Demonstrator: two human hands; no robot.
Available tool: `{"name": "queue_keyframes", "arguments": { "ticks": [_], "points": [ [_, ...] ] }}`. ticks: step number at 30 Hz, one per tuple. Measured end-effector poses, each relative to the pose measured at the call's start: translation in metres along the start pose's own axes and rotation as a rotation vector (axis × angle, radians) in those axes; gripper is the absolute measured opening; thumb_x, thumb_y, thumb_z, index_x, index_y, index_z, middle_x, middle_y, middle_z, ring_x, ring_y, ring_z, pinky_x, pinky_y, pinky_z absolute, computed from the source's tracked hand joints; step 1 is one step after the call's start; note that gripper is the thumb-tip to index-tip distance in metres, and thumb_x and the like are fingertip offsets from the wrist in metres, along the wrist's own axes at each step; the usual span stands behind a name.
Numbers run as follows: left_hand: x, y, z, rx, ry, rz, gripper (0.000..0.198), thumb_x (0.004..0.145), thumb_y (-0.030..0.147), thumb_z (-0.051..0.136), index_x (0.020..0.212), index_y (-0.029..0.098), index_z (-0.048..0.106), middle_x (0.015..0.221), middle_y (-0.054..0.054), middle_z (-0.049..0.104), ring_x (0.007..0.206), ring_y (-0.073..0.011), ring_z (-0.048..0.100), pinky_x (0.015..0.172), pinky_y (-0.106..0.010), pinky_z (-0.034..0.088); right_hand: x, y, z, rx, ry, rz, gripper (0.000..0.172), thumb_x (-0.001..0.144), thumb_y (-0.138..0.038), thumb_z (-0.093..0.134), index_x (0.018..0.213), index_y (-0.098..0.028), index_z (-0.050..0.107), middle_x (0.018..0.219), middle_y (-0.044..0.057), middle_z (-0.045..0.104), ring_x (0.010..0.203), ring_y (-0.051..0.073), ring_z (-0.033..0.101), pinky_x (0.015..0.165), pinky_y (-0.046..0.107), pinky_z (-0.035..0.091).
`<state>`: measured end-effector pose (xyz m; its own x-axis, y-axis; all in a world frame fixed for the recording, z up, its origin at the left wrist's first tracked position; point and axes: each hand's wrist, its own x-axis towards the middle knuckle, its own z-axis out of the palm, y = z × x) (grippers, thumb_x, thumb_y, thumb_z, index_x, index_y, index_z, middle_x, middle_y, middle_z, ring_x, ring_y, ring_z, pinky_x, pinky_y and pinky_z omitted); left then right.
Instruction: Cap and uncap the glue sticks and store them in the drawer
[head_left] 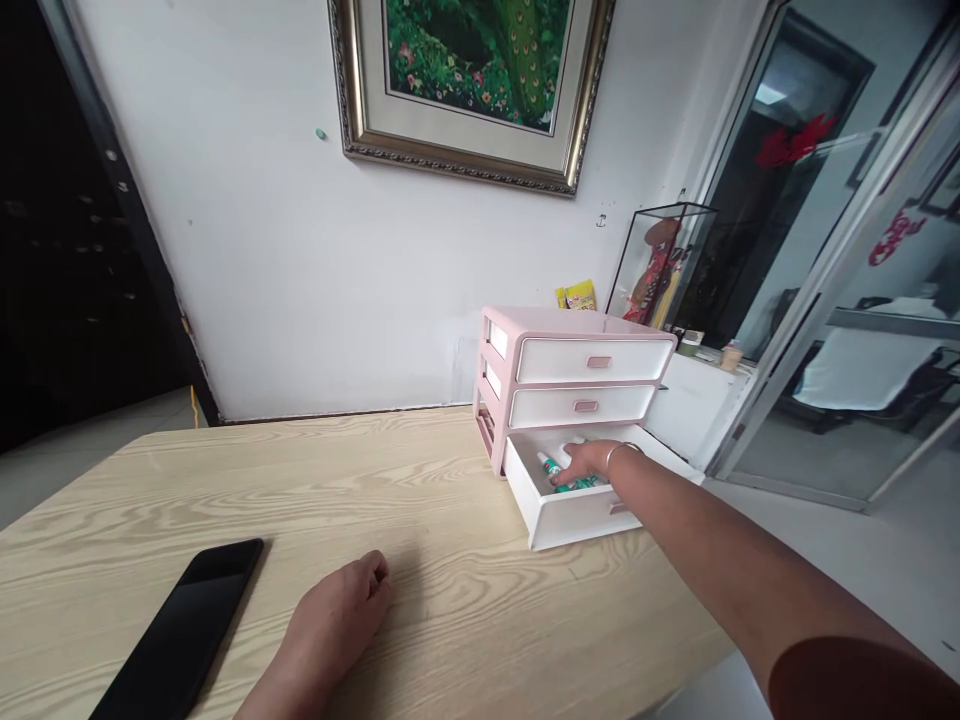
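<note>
My right hand (pixel 590 461), with a thin bracelet at the wrist, reaches into the pulled-out bottom drawer (pixel 574 518) of a pink and white drawer cabinet (pixel 592 322). Its thumb and fingers are spread over white and green tubes (pixel 551 466) inside; the hand partly hides them. I see no tube lifted. My left hand (pixel 341 610) rests on the wooden table, its fingers curled in a loose fist with nothing showing in it. The cabinet's two upper drawers are closed.
A black phone (pixel 184 630) lies on the table (pixel 442 590) left of my left hand. Behind the cabinet are a yellow packet (pixel 579 295) and a glass case with a figure (pixel 654 270). A framed picture (pixel 465 165) hangs on the wall; a glass door (pixel 780 350) stands right.
</note>
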<state>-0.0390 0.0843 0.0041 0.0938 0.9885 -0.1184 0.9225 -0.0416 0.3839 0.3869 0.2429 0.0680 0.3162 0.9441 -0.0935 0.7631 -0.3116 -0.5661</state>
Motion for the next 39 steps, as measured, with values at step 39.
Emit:
{"name": "queue_keyframes", "arguments": {
  "ticks": [39],
  "points": [
    [-0.002,-0.003,0.005,-0.001,0.029,0.024,0.019,0.092,0.032,0.041,0.085,0.025,0.058,0.082,-0.005,0.074,0.077,-0.0237,0.066,0.06,-0.03,0.026,-0.006,0.019,0.015,0.355,-0.129,0.147,0.042,0.044,-0.002,0.082,0.076,-0.022,0.063,0.077,0.001,0.061,0.071,0.024,0.065,0.052,0.032,0.052]
  ]
}}
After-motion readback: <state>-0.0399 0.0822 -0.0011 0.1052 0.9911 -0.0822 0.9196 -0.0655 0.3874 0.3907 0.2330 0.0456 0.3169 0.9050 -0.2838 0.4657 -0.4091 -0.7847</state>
